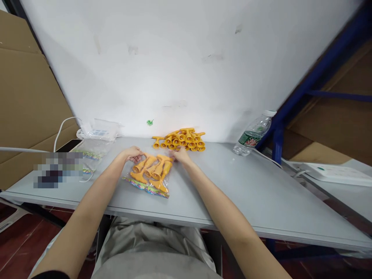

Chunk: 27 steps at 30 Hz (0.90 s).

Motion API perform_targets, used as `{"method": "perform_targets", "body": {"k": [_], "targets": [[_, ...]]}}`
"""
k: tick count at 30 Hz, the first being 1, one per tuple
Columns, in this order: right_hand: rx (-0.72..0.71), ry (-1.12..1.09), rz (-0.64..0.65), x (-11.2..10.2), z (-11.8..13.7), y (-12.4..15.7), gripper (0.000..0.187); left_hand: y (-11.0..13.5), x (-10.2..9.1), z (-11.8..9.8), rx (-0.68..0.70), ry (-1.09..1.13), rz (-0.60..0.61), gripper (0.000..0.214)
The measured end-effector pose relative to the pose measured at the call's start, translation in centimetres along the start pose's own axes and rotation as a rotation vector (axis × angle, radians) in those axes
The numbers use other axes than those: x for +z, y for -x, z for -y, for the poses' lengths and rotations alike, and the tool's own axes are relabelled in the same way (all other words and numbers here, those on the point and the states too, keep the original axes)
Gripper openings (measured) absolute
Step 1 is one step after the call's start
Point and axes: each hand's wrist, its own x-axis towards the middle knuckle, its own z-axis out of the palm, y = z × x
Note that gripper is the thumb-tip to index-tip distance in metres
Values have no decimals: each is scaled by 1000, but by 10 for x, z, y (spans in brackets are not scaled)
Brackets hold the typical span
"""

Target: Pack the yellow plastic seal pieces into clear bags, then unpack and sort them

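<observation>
A clear plastic bag (151, 170) with a colourful printed strip lies on the table, strip towards me. Inside it are several orange plastic pieces, each with a flared cup end and a T-shaped bar. My left hand (133, 154) is closed on the bag's far left corner. At the far right corner, my right hand (180, 154) has its fingers closed on the bag's edge; its fingertips are partly hidden. Just beyond that hand, against the white panel, similar orange pieces (182, 138) are stacked with their cup ends facing me.
On the right stands a tilted plastic water bottle (252, 133), by a blue metal frame (278, 143) and a white power strip (334, 173). More clear bags (90, 149), a dark phone-like object (69, 146) and white cables lie left. A cardboard box (26, 97) borders the table (232, 193).
</observation>
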Motion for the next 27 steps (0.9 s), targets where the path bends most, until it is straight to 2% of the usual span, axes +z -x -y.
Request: {"method": "perform_targets", "body": {"k": [2, 4, 9, 11, 16, 18, 21, 23, 27], "targets": [[48, -127, 27, -2, 1, 1, 50, 0, 3, -2, -29, 6, 25, 24], [80, -228, 60, -2, 1, 2, 53, -2, 7, -4, -35, -1, -10, 27], [67, -374, 69, -2, 0, 0, 49, -10, 17, -1, 46, -5, -67, 22], [52, -416, 42, -4, -2, -4, 43, -10, 20, 3, 95, 80, -85, 18], [65, -529, 15, -10, -5, -12, 28, -7, 27, 11, 247, 492, -108, 13], [107, -528, 93, -13, -4, -13, 20, -7, 32, 11, 262, 604, -114, 16], [201, -454, 289, -18, -3, -10, 8, -10, 41, 11, 285, 728, -204, 17], [219, -396, 375, -20, -3, -8, 7, -12, 45, 11, 312, 795, -253, 18], [122, -367, 353, -20, -6, -7, 16, -13, 44, 11, 385, 806, -233, 21]]}}
